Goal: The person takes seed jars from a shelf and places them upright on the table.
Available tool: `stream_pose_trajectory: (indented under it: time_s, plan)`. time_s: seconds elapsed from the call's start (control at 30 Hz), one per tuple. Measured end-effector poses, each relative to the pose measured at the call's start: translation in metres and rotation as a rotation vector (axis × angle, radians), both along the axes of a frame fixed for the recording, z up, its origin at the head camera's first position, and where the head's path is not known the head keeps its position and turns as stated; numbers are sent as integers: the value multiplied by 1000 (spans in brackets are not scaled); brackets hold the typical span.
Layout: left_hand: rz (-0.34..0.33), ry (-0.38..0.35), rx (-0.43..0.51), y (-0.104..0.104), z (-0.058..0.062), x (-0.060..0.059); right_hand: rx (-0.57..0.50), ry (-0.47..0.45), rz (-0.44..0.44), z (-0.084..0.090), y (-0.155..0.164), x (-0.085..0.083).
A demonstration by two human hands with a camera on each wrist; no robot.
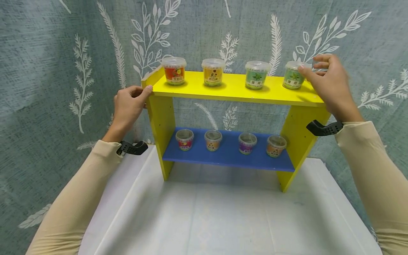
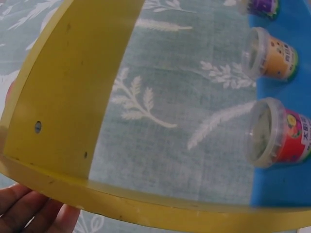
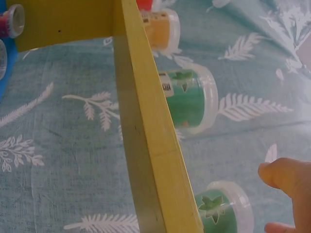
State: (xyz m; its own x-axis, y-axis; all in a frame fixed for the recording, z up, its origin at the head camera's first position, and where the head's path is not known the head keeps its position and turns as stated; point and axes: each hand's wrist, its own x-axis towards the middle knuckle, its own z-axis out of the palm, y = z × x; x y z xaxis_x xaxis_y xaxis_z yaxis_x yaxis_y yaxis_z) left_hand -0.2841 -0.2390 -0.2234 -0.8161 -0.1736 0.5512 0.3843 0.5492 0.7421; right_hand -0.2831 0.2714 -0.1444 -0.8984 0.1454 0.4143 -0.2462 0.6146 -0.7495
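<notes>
My left hand (image 1: 129, 108) holds the top left corner of a yellow shelf (image 1: 236, 90), its thumb at the front edge and its fingers (image 2: 36, 213) against the outer side. At the right end of the top board, my right hand (image 1: 333, 81) hovers beside a green-labelled lidded plastic cup (image 1: 293, 78), thumb close to the lid. In the right wrist view the thumb (image 3: 279, 174) shows apart from that cup (image 3: 216, 213). Along the same board stand another green cup (image 1: 256, 78), a yellow-orange one (image 1: 213, 75) and a red one (image 1: 174, 75).
On the blue lower board (image 1: 220, 159) stand smaller cups: red (image 1: 185, 143), two orange (image 1: 213, 143) and purple (image 1: 247, 146). The shelf rests on a white-covered table (image 1: 229, 212). Behind it hangs a grey-green leaf-patterned cloth (image 1: 204, 28).
</notes>
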Motion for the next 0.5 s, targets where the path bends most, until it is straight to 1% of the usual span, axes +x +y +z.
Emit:
stream_pose_trajectory:
  time_s: [0.13, 0.33, 0.5]
  plan:
    - [-1, 1, 4, 0, -1, -1, -10, -57, 4, 4, 1, -9]
    - [-2, 0, 2, 0, -1, -1, -19, -155, 13, 8, 2, -19]
    - [-4, -3, 4, 0, 1, 0, -45, -206, 13, 12, 1, -25]
